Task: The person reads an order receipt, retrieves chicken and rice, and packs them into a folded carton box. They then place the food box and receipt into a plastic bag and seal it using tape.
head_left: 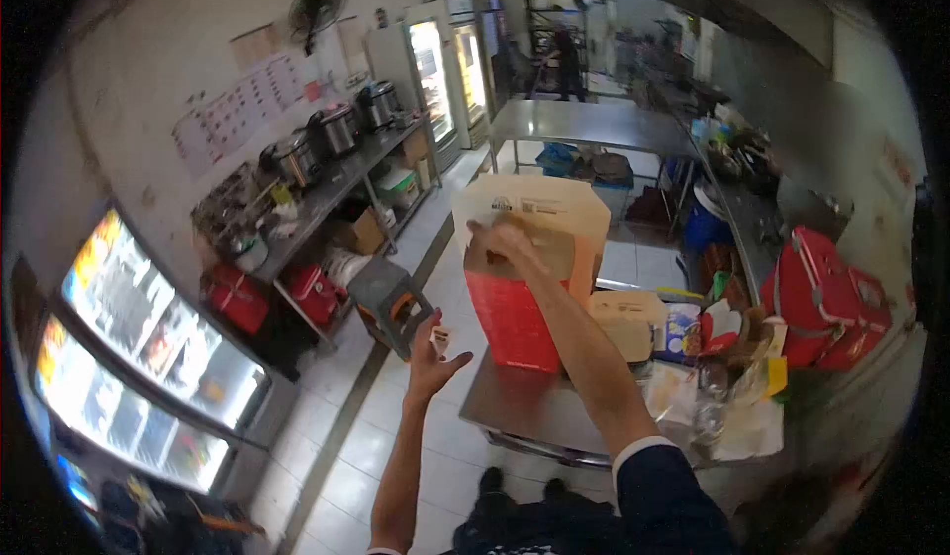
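Note:
A tall carton (515, 323) with a red front and raised cream flaps stands upright at the near end of a steel table (529, 412). My right hand (510, 243) is over the carton's brown upper part, fingers bent downward and smeared by motion; whether they grip it is unclear. Left of the carton and apart from it, my left hand (433, 362) is raised over the floor, its fingers and thumb spread. A small pale patch with dark marks (440, 337) shows by its fingers, too small to name.
Beside the carton are a cream box (628, 323), a blue printed pack (681, 332) and a clear plastic bottle (709, 412). A red insulated bag (826, 298) is at the right. A grey stool (386, 298) stands left, near lit fridges (148, 318). A person (566, 60) stands far back.

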The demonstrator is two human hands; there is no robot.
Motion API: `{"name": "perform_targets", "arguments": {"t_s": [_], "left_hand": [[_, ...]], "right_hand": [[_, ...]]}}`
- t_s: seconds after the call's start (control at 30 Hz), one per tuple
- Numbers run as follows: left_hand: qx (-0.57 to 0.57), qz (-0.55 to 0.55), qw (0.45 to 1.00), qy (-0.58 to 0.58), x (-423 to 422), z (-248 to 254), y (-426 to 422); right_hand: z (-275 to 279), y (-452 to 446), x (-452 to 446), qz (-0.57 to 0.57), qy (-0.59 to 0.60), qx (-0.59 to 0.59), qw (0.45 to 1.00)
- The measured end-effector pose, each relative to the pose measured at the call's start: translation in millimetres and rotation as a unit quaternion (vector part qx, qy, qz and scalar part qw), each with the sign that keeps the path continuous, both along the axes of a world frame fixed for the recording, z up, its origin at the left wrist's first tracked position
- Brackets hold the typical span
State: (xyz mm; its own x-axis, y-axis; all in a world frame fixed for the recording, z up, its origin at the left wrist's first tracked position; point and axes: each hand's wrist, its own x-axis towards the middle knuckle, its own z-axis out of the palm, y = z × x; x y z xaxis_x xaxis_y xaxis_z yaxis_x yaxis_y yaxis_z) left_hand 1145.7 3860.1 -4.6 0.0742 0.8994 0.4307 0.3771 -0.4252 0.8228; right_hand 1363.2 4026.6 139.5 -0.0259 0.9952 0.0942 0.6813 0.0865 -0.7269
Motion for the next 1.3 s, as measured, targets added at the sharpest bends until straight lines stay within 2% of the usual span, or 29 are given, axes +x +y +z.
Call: {"name": "perform_targets", "arguments": {"t_s": [0.03,0.1,0.17,0.2,0.27,0.3,0.37,0.43,0.47,0.5,0.57,0.6,0.63,0.7,0.73,0.77,0.8,0.83,0.87,0.93,0.97,1.03,1.07,1.1,1.13,1.2,1.23,1.27,1.3], "left_hand": [[0.002,-0.018,1.0,0.011,-7,16,21],[-0.016,-0.081,0.995,0.047,-12,44,49],[0.038,-0.123,0.987,0.101,-14,70,86],[0.058,-0.141,0.982,0.112,-12,77,103],[0.113,-0.165,0.968,0.15,-2,98,123],[0.113,-0.186,0.964,0.151,2,103,130],[0.052,-0.254,0.948,0.184,12,109,144],[0.014,-0.244,0.949,0.202,18,97,148],[0.03,-0.232,0.954,0.186,19,93,149],[0.046,-0.218,0.96,0.171,20,91,149],[0.024,-0.202,0.953,0.223,16,104,141],[-0.047,-0.195,0.95,0.238,17,119,134],[-0.114,-0.192,0.941,0.255,22,125,134],[0.032,-0.192,0.967,0.167,23,94,127],[0.084,-0.208,0.965,0.135,27,79,119],[0.03,-0.185,0.982,-0.033,29,78,98],[-0.04,-0.152,0.968,-0.197,34,84,73],[-0.089,-0.144,0.947,-0.275,55,86,53],[-0.131,-0.131,0.916,-0.356,77,90,31],[-0.195,-0.372,0.898,-0.13,137,97,-30],[-0.21,-0.478,0.853,-0.008,168,98,-64],[-0.36,-0.577,0.732,-0.038,248,76,-137],[-0.416,-0.602,0.681,-0.039,282,68,-162],[-0.47,-0.621,0.626,-0.04,312,59,-188],[-0.504,-0.615,0.605,-0.034,339,48,-213],[-0.532,-0.592,0.605,-0.027,396,25,-275],[-0.555,-0.56,0.615,-0.012,423,16,-303],[-0.536,-0.551,0.633,0.094,454,-20,-323],[-0.539,-0.547,0.633,0.098,471,-28,-343]], "right_hand": [[-6,13,-7,-0.01,-0.108,0.055,0.993],[-17,26,-6,-0.005,-0.067,0.0,0.998],[-5,26,-5,0.004,-0.03,-0.056,0.998],[18,5,-5,0.036,-0.029,-0.024,0.999],[-7,14,-2,0.048,-0.024,0.003,0.999],[-64,50,1,0.035,-0.062,0.052,0.996],[-73,56,4,-0.003,-0.1,0.092,0.991],[5,9,-9,-0.045,-0.207,0.031,0.977],[6,4,-5,-0.058,-0.206,0.025,0.976],[1,0,-1,-0.062,-0.208,0.219,0.951],[52,-39,8,-0.091,-0.126,0.351,0.923],[121,-85,18,-0.124,-0.044,0.298,0.945],[155,-125,35,-0.1,0.002,0.301,0.948],[175,-199,74,-0.119,0.035,0.308,0.943],[168,-237,83,-0.196,0.084,0.427,0.879],[155,-275,90,-0.244,0.09,0.448,0.855],[141,-314,97,-0.292,0.097,0.467,0.829],[127,-353,104,-0.338,0.105,0.483,0.801],[121,-390,111,-0.353,0.112,0.425,0.826],[116,-446,159,-0.252,-0.033,0.246,0.935],[104,-469,162,-0.356,0.053,0.067,0.931],[65,-502,196,-0.293,-0.081,0.153,0.94],[45,-531,207,-0.317,-0.096,0.025,0.943],[38,-547,222,-0.321,-0.085,-0.175,0.927],[12,-558,235,-0.341,-0.108,-0.207,0.91],[-36,-606,272,-0.265,-0.212,-0.228,0.913],[-39,-628,291,-0.26,-0.212,-0.236,0.912],[-38,-646,316,-0.296,-0.187,-0.211,0.913],[-41,-658,335,-0.335,-0.151,-0.182,0.912]]}}
